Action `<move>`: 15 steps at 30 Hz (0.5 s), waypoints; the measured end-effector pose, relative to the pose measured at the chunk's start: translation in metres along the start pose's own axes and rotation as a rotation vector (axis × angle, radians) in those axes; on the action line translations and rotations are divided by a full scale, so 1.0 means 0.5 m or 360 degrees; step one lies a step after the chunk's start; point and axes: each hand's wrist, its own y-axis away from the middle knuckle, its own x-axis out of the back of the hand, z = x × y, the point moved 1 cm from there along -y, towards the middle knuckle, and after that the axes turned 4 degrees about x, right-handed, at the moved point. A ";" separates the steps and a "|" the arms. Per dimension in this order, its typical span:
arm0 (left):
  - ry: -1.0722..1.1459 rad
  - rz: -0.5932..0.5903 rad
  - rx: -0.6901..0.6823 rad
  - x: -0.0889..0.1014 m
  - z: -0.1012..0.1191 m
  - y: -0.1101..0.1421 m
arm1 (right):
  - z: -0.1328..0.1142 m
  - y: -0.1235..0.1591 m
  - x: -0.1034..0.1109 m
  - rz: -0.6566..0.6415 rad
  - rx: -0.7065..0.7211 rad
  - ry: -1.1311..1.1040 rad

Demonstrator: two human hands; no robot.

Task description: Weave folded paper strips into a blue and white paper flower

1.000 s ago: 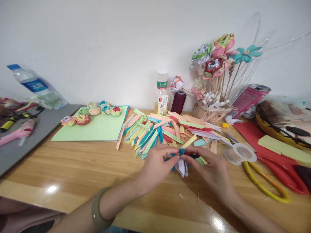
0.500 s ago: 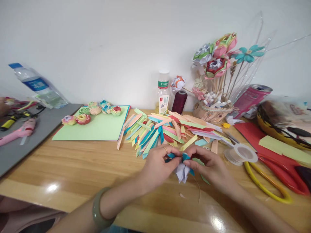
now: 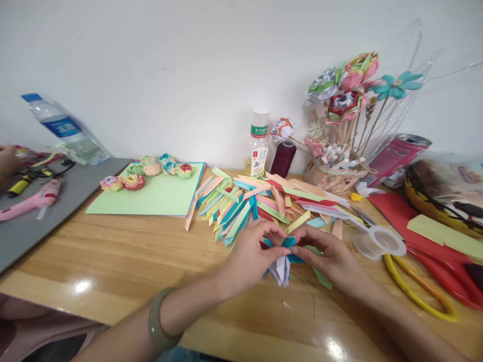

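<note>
Folded paper [image 3: 281, 271] in left hand [image 3: 247, 254] and right hand [image 3: 328, 255], flowers [image 3: 344, 103] in basket [image 3: 332, 179]

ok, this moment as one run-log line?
left hand: pinching blue-and-white paper piece | right hand: pinching its blue part | beyond: folded paper strips | right: spool

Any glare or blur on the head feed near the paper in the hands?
Head view: two bright glare spots on the tabletop, one left, one at bottom right, both clear of the folded paper; head view: slight overall softness, fine creases hard to make out.
</note>
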 end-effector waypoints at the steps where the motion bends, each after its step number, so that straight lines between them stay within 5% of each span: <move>1: -0.0012 -0.0002 -0.0010 0.000 0.002 0.000 | -0.001 0.000 0.000 -0.0004 0.0001 0.0005; 15: -0.0105 -0.0040 0.0012 0.005 0.015 0.000 | -0.013 0.001 -0.002 -0.0047 -0.0010 -0.0034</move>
